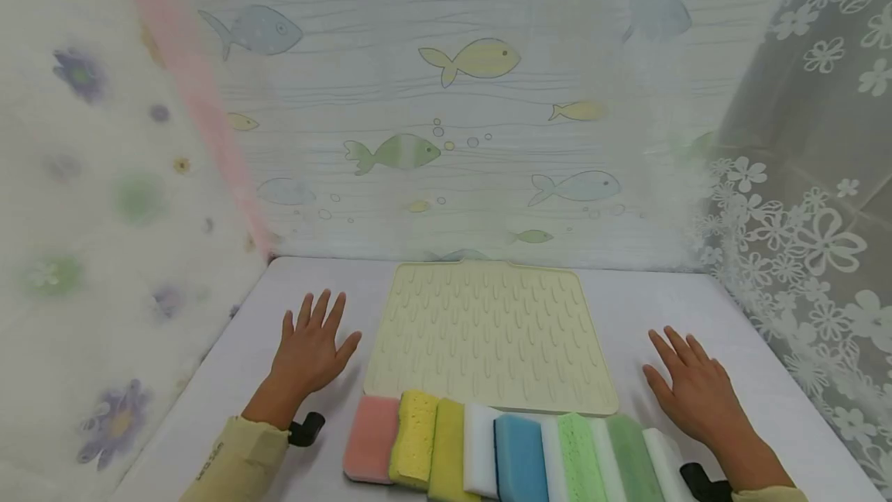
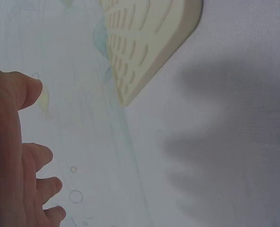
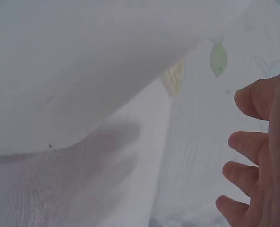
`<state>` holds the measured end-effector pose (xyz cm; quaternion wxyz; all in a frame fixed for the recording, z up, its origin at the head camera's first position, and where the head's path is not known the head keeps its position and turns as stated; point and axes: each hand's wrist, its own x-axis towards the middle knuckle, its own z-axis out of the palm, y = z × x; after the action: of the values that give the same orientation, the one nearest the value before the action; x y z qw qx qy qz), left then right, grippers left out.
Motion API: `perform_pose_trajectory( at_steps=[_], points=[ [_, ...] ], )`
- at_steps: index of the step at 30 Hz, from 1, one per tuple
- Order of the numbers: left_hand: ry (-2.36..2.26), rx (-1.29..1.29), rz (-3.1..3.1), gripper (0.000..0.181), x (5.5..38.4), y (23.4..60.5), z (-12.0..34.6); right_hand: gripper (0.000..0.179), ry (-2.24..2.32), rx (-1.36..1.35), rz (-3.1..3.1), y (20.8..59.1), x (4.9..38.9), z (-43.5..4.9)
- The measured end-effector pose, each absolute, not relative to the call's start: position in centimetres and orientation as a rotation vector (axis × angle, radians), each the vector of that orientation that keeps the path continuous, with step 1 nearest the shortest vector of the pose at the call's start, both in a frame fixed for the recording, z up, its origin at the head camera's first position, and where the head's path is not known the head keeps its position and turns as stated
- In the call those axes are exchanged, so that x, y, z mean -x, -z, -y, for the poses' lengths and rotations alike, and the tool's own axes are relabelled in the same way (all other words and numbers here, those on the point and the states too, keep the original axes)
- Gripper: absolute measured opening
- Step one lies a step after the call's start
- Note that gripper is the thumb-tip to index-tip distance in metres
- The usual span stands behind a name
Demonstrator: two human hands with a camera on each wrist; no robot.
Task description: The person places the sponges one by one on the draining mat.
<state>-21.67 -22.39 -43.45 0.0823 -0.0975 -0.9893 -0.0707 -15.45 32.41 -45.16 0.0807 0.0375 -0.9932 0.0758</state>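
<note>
My left hand (image 1: 307, 355) hovers above the table to the left of a cream ridged mat (image 1: 488, 335), fingers spread and holding nothing. On the other side, my right hand (image 1: 697, 393) is over the table with its fingers extended, also holding nothing. A row of sponges lies along the mat's near edge: a pink sponge (image 1: 372, 440), a yellow sponge (image 1: 416, 440), a blue sponge (image 1: 521, 459) and several white and green ones. The white sponge (image 1: 665, 459) at the row's right end is nearest my right hand and fills much of the right wrist view.
A white cloth covers the table (image 1: 641, 304). Behind it hangs a curtain (image 1: 474, 122) printed with fish. A flowered curtain (image 1: 104, 254) borders the left side and a lace curtain (image 1: 822, 254) the right.
</note>
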Motion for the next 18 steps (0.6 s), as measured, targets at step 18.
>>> perform_pose_trajectory(
  at_steps=[18],
  points=[
    [0.325,0.305,2.97,0.073,21.4,43.6,22.0,0.064,-0.448,-0.159,3.005,43.9,13.1,-32.5]
  ],
)
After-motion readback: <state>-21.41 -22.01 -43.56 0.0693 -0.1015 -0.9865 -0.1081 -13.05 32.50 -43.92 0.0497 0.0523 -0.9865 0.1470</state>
